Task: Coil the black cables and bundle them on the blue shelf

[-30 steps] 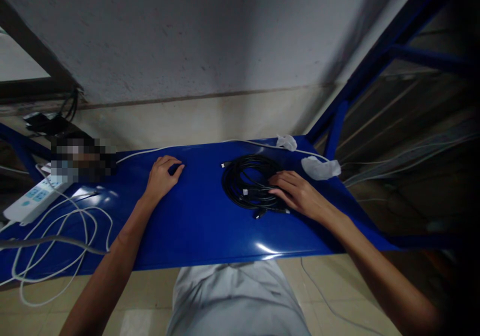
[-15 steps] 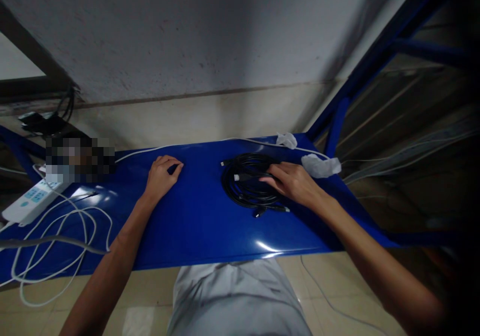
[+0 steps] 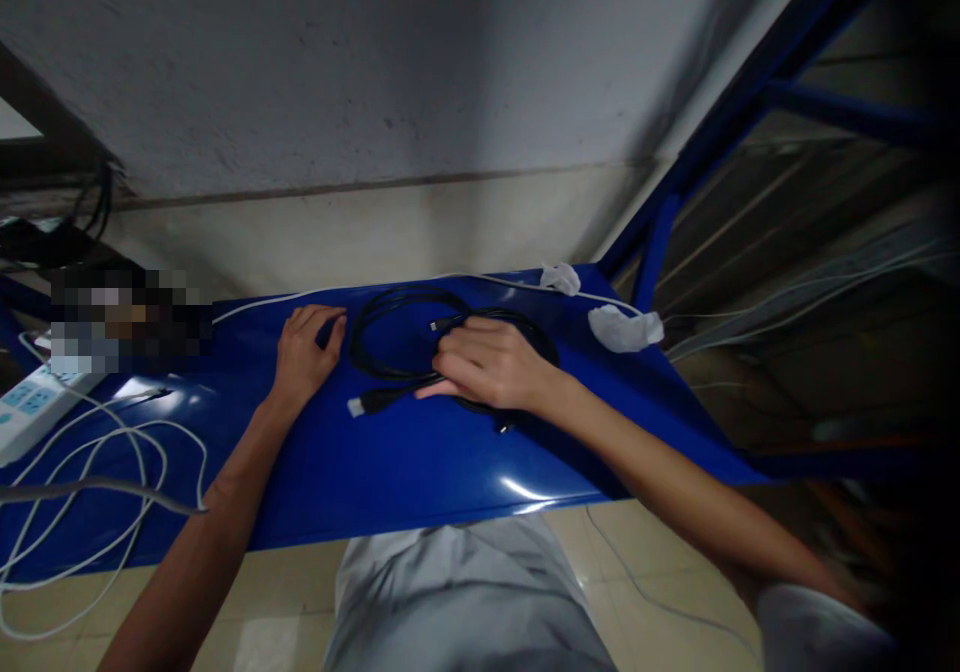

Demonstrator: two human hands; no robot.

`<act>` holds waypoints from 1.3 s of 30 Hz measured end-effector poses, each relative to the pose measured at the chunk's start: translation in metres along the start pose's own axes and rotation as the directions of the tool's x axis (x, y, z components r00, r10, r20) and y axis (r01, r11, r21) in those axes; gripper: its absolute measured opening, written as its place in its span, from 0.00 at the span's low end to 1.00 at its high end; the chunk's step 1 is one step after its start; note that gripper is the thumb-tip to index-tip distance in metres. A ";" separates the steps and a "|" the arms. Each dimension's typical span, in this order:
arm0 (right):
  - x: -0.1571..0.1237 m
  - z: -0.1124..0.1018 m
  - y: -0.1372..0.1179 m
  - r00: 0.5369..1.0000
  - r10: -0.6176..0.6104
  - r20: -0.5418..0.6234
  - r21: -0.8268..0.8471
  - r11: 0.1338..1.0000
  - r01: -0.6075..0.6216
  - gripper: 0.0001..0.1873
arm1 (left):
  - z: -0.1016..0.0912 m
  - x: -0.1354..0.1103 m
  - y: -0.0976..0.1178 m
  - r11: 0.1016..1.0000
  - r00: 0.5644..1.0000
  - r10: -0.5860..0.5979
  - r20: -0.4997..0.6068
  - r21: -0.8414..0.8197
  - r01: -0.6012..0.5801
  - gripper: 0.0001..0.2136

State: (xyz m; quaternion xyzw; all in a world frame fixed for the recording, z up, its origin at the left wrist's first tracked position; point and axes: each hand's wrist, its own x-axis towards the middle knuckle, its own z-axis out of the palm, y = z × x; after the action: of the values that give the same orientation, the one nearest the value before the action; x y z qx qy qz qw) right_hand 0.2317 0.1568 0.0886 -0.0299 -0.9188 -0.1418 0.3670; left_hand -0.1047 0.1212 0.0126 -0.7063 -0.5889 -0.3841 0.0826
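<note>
My right hand [image 3: 491,362] is closed around a coiled black cable [image 3: 386,377], whose wide flat plug [image 3: 357,407] sticks out to the left of the thumb. Its loop lies to the left of more black coils [image 3: 540,337] that stay on the blue table [image 3: 390,482]. A smaller plug [image 3: 435,325] shows just above my fingers, and another connector [image 3: 504,429] lies below the hand. To the left, my left hand [image 3: 307,357] rests on the table with thumb and fingers apart and nothing between them, close to the loop's left side.
A white power strip [image 3: 37,402] and loops of white cable [image 3: 142,497] lie at the left, beside dark, blurred-out objects [image 3: 127,322]. Two crumpled white pieces [image 3: 626,328] sit at the right end. A thin white cord [image 3: 300,298] runs along the back edge by the wall.
My right hand has moved left, drawing one looped black cable away from the other coils. The left hand's thumb and fingers have parted slightly. The view has shifted a little.
</note>
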 end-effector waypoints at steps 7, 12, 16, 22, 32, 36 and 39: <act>-0.004 0.052 -0.038 0.969 -0.121 0.216 0.207 0.975 0.076 0.23 | -0.005 0.002 0.000 0.997 0.997 -0.073 -0.038 0.000 0.073 0.11; -0.015 0.052 -0.040 0.928 -0.094 0.359 0.313 0.949 -0.025 0.25 | -0.006 0.002 -0.001 0.997 0.997 -0.077 -0.009 0.010 0.077 0.11; -0.020 0.055 -0.040 0.923 -0.059 0.381 0.339 0.937 -0.080 0.25 | -0.005 0.002 -0.001 0.997 0.997 -0.078 0.008 0.024 0.078 0.11; -0.021 0.053 -0.041 0.926 -0.043 0.375 0.358 0.928 -0.102 0.28 | -0.002 -0.001 -0.004 0.998 0.997 -0.060 0.047 0.021 0.059 0.10; -0.035 0.053 -0.013 0.773 0.424 0.473 0.126 0.835 -0.535 0.45 | 0.005 -0.005 -0.014 1.000 0.985 -0.006 0.171 0.011 0.004 0.14; -0.047 0.057 0.003 0.755 0.422 0.501 0.121 0.830 -0.544 0.39 | 0.006 -0.006 -0.014 1.000 0.985 -0.013 0.173 0.017 0.010 0.13; -0.050 0.056 0.011 0.768 0.398 0.501 0.125 0.845 -0.519 0.37 | 0.005 -0.005 -0.014 1.000 0.986 -0.009 0.169 0.014 0.007 0.12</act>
State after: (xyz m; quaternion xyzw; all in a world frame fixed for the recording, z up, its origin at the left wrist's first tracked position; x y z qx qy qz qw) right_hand 0.2326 0.1853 0.0189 -0.2402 -0.9529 0.0839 0.1649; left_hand -0.1151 0.1244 0.0012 -0.7334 -0.5992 -0.3191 0.0355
